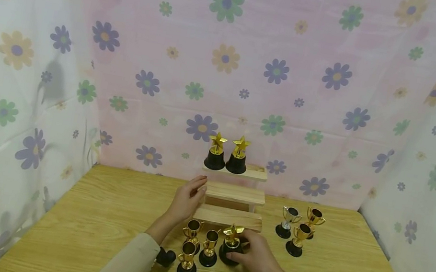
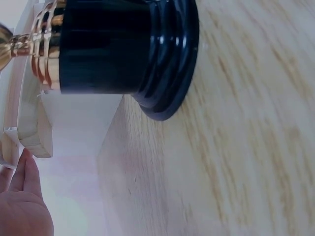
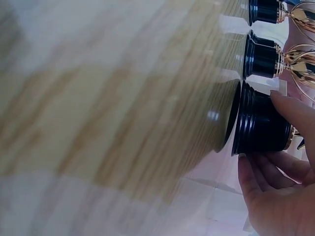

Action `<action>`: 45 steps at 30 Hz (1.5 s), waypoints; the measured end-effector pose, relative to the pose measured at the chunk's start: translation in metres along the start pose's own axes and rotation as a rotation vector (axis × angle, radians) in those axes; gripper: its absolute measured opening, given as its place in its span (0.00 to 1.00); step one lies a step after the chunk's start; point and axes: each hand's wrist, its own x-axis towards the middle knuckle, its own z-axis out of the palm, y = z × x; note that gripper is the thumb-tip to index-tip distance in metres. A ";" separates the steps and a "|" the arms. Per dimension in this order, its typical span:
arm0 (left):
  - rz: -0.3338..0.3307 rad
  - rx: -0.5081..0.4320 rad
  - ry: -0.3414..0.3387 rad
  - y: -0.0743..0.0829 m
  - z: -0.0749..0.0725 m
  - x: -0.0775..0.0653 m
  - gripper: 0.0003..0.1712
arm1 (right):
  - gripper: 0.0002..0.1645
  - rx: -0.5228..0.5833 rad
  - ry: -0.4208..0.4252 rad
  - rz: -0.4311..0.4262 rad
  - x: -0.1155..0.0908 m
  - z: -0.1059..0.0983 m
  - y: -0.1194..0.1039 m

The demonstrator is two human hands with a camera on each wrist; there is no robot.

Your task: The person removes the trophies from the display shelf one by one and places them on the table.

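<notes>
My right hand (image 1: 259,257) grips a gold star trophy (image 1: 233,237) by its black base (image 3: 263,120), thumb on one side and fingers on the other. In the right wrist view, a narrow gap shows between the base and its dark reflection on the table. At the left end of a three-step wooden display stand (image 1: 230,217), my left hand (image 1: 185,201) rests its fingertips against the steps, fingers fairly straight. Two more star trophies (image 1: 216,152) stand side by side on the top step. A gold cup trophy (image 2: 106,46) fills the upper left wrist view.
Three gold cup trophies (image 1: 209,249) stand in front of the stand, left of the held trophy. To the stand's right are a silver cup (image 1: 287,222) and two gold cups (image 1: 299,240). A flowered cloth (image 1: 248,63) hangs behind the wooden table (image 1: 99,212) and along both sides.
</notes>
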 end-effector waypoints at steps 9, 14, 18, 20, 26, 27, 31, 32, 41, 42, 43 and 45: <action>-0.003 0.021 0.005 -0.023 0.006 0.005 0.20 | 0.24 0.015 -0.023 -0.041 0.001 -0.001 0.001; 0.006 0.012 0.022 -0.042 0.008 0.008 0.21 | 0.25 0.029 -0.036 -0.052 0.001 -0.001 0.002; 0.001 0.007 0.006 -0.045 0.005 0.008 0.21 | 0.25 0.030 -0.043 -0.047 0.001 -0.002 0.002; -0.001 0.008 -0.002 -0.045 0.005 0.008 0.22 | 0.25 0.027 -0.047 -0.041 0.001 -0.002 0.003; 0.001 0.016 -0.015 -0.044 0.004 0.007 0.23 | 0.27 0.044 -0.057 -0.010 -0.001 -0.006 0.004; 0.001 0.015 -0.015 -0.044 0.004 0.007 0.22 | 0.27 0.047 -0.058 -0.006 -0.002 -0.007 0.004; 0.015 0.013 0.000 -0.045 0.005 0.008 0.22 | 0.26 0.043 -0.066 -0.004 -0.003 -0.014 0.003; 0.019 0.011 0.005 -0.045 0.005 0.008 0.22 | 0.26 0.037 -0.067 -0.002 -0.004 -0.016 0.002; 0.016 0.023 -0.017 -0.001 -0.002 0.001 0.20 | 0.31 0.018 -0.058 0.003 -0.012 -0.039 -0.004; 0.018 0.019 -0.014 0.000 -0.002 0.000 0.20 | 0.32 0.018 -0.059 0.002 -0.013 -0.042 -0.004; 0.016 0.016 -0.011 -0.001 -0.001 0.000 0.20 | 0.32 0.015 -0.060 0.001 -0.014 -0.045 -0.004; 0.011 0.006 -0.005 -0.001 -0.001 0.000 0.20 | 0.32 -0.011 -0.056 0.008 -0.015 -0.051 -0.003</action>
